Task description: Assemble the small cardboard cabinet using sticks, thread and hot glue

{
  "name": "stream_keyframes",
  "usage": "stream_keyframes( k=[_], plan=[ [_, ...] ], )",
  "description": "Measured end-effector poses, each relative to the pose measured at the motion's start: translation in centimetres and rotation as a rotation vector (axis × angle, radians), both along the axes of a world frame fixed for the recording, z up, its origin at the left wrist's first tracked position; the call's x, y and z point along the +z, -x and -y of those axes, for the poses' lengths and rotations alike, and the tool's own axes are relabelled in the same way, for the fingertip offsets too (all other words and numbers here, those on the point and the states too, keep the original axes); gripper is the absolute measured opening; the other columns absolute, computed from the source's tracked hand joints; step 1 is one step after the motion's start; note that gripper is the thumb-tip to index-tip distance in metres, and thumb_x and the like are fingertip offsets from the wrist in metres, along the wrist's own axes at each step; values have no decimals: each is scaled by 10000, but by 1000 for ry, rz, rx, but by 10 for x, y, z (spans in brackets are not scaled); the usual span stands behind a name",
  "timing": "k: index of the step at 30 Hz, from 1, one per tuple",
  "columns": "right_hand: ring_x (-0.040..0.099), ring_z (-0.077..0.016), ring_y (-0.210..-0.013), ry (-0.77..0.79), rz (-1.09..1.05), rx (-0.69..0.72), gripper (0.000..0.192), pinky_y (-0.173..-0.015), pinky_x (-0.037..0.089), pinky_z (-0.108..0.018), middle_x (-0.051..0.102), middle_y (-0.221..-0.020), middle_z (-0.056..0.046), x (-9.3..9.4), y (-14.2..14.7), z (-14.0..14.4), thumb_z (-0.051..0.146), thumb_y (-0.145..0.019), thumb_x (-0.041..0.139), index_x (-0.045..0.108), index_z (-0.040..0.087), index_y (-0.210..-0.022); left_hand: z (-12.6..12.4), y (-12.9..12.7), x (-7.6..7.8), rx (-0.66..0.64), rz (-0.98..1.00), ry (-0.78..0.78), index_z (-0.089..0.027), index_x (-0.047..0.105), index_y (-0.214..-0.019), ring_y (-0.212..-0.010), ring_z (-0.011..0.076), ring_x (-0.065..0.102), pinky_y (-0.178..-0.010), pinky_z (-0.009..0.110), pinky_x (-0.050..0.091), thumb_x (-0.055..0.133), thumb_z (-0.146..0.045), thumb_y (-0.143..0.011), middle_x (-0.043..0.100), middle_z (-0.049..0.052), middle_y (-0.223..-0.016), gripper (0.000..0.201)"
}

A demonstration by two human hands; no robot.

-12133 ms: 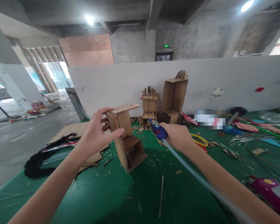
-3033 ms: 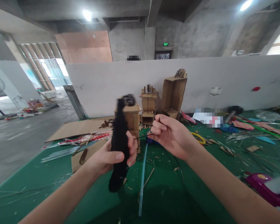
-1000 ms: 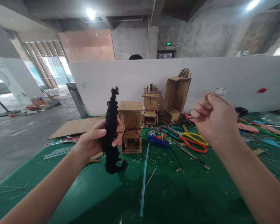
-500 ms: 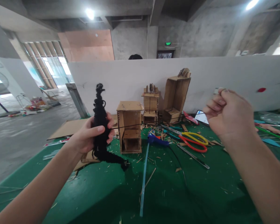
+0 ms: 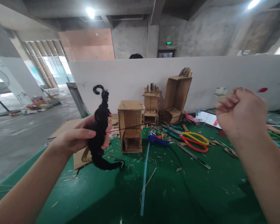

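My left hand (image 5: pixel 84 132) is wrapped round a bundle of black yarn (image 5: pixel 100 124), held upright above the table. One loose curl sticks up at its top, and its lower end bends off to the right. From the bundle a thin black strand (image 5: pixel 130 126) stretches rightward, past the front of a small cardboard box (image 5: pixel 130 105). Raised at the right, my right hand (image 5: pixel 244 112) is closed with fingers pinched; the strand runs toward it, though its end at the fingers is hard to see.
Behind stand two cardboard frames, a middle one (image 5: pixel 151 95) and a taller one (image 5: pixel 178 93). A blue glue gun (image 5: pixel 158 140), scissors (image 5: pixel 196 137), a utility knife (image 5: pixel 194 157) and a phone (image 5: pixel 208 118) lie on the green table (image 5: pixel 102 196) among cardboard scraps. A white partition (image 5: pixel 95 73) rises behind.
My right hand has moved further right, uncovering more of the phone. The yarn bundle has turned and tilted in my left hand, its top curl now opened to the left.
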State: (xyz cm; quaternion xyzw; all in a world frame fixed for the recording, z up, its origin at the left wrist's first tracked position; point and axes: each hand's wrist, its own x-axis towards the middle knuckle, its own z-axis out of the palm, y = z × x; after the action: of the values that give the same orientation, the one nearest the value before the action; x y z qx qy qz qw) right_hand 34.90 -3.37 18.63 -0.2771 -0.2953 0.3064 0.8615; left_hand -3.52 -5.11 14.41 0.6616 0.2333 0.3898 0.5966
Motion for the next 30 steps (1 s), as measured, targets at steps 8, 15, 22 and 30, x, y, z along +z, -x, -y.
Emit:
stream_keyframes(
  k=[8, 15, 22, 30],
  plan=[
    [224, -42, -372, 68, -120, -79, 335, -406, 167, -205, 263, -416, 78, 5, -17, -6, -50, -783, 310, 426, 174, -563, -6, -5, -6, 55, 164, -37, -163, 553, -1037, -485, 116, 534, -408, 231, 429, 647, -530, -680, 548, -1, -718, 521],
    [208, -45, -372, 46, -152, -104, 324, -398, 172, -188, 234, -445, 84, 6, -19, -5, -37, -805, 281, 415, 178, -603, -10, -10, -4, 430, 106, -28, -192, 558, -998, -655, 153, 631, -531, 264, 556, 716, -151, -675, 555, -8, -806, 361],
    [185, -55, -384, 30, -156, -143, 354, -376, 163, -179, 208, -472, 76, 8, -31, -2, -19, -851, 233, 399, 170, -602, -11, -3, 1, 216, 300, 100, -156, 530, -1175, -559, 114, 542, -442, 250, 516, 646, -343, -703, 522, 3, -767, 520],
    [173, -62, -382, 22, -143, -167, 377, -359, 163, -176, 189, -494, 76, 9, -34, -1, 2, -879, 177, 379, 173, -610, -14, -6, -4, 498, 20, -38, -213, 539, -1021, -646, 148, 610, -468, 241, 550, 735, -183, -688, 529, -6, -809, 387]
  ],
)
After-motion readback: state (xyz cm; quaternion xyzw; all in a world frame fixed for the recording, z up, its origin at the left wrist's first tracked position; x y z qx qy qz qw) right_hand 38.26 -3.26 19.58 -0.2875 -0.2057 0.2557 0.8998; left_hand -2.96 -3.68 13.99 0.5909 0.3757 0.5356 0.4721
